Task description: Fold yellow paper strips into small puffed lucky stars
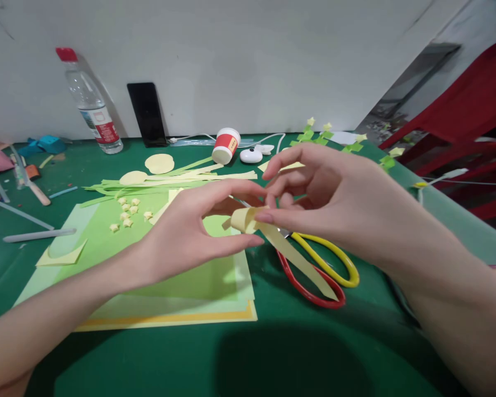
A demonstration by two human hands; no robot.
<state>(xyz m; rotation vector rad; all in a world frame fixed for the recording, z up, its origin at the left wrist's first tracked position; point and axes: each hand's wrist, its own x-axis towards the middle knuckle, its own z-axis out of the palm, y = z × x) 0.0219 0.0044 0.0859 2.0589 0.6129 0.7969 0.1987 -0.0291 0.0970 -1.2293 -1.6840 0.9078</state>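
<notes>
A pale yellow paper strip [291,253] is curled into a small loop at its upper end, and its long tail hangs down to the right over the scissors. My right hand [322,193] pinches the strip at the loop between thumb and fingers. Around the loop's left side curves my left hand [190,220], thumb and fingers apart; its fingertips meet those of my right hand. Scissors [343,259] with one red and one yellow handle lie beneath, their blades mostly hidden. Several small folded paper stars [127,215] rest on the green paper sheets [182,292] left of my hands.
Paper strips [198,177] lie behind the sheets, near a red-and-white paper cup [226,146] and a white earphone case [251,156]. A water bottle [93,105] and a phone [146,114] stand against the wall. Star-topped green stems [351,146] lie at right, straws [39,235] at left.
</notes>
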